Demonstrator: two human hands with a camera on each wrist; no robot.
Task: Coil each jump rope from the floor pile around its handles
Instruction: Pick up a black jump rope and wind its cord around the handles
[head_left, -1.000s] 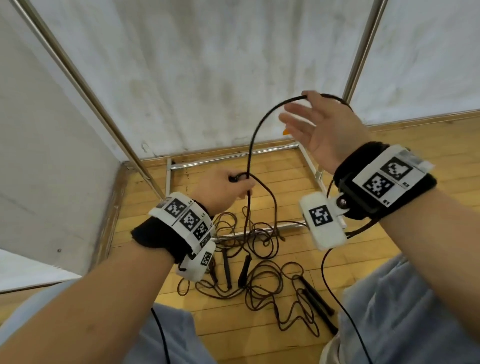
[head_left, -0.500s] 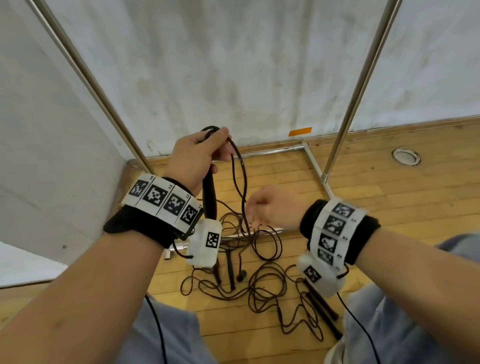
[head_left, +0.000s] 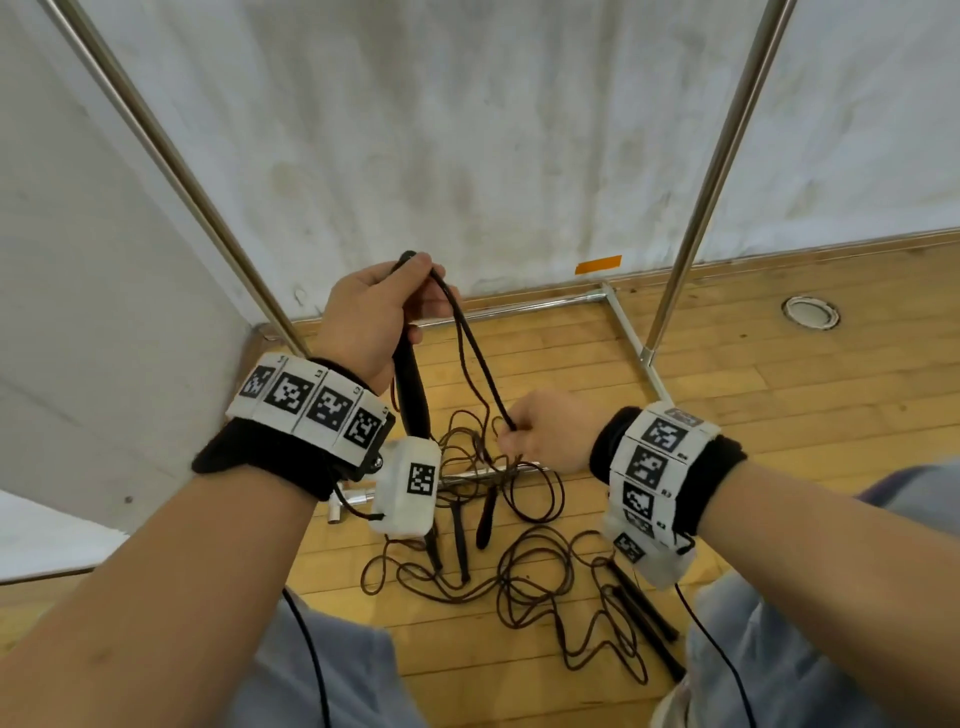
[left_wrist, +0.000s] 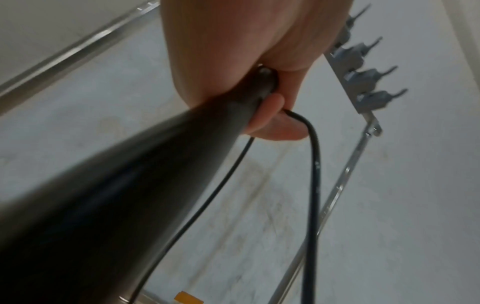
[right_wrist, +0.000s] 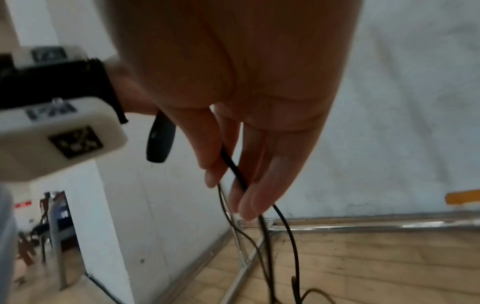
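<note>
My left hand (head_left: 374, 312) grips a black jump-rope handle (head_left: 410, 389) upright, its fingers curled round the top end (left_wrist: 262, 82). A thin black cord (head_left: 475, 358) runs from that fist down to my right hand (head_left: 545, 431), which pinches it between thumb and fingers (right_wrist: 233, 174). Below the right hand the cord (right_wrist: 291, 236) hangs in loose strands toward the floor. A tangled pile of dark ropes (head_left: 524, 571) with several black handles (head_left: 485, 514) lies on the wooden floor between my arms.
A metal frame stands around the spot, with slanted poles (head_left: 711, 171) and floor rails (head_left: 628, 332). A grey-white wall (head_left: 467, 130) is close in front, with orange tape (head_left: 597, 265) at its base. A round floor fitting (head_left: 810, 312) sits at the right. My knees are at the bottom.
The right hand came down from head height, where it was open, and now pinches the cord low. The left hand rose with the handle and holds it upright.
</note>
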